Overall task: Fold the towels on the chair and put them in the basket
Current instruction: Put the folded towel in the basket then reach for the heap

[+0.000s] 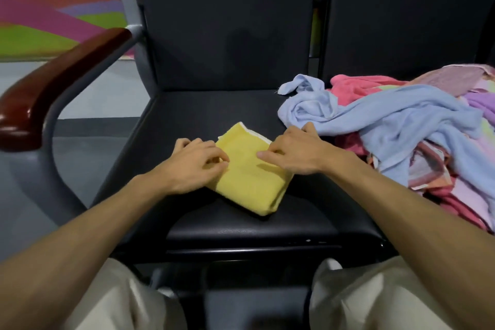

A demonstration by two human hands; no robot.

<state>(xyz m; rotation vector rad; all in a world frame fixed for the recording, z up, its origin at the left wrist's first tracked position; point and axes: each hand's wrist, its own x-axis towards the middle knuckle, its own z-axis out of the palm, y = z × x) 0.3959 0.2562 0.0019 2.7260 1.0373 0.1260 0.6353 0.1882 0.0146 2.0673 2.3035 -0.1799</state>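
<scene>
While the folded yellow towel (249, 185) lies flat on the black seat (187, 115), near its front middle, left hand (192, 166) pinches its left edge, fingers curled. Right hand (297, 153) grips the far right corner, thumb laid across the cloth. Loose towel pile (401, 120) lies just right, blue one on top.

one view, from a wide-angle camera on the person's head. it faces forward and steeply down at the seat (187, 120), close in: both forearms run up from the bottom corners, and the left hand (195, 166) and right hand (297, 153) rest on the yellow towel (249, 185) near mid-frame. the backrest (227, 21) reaches the top edge, the armrest (53, 83) bows at left, the pile (401, 120) runs off the right edge.
</scene>
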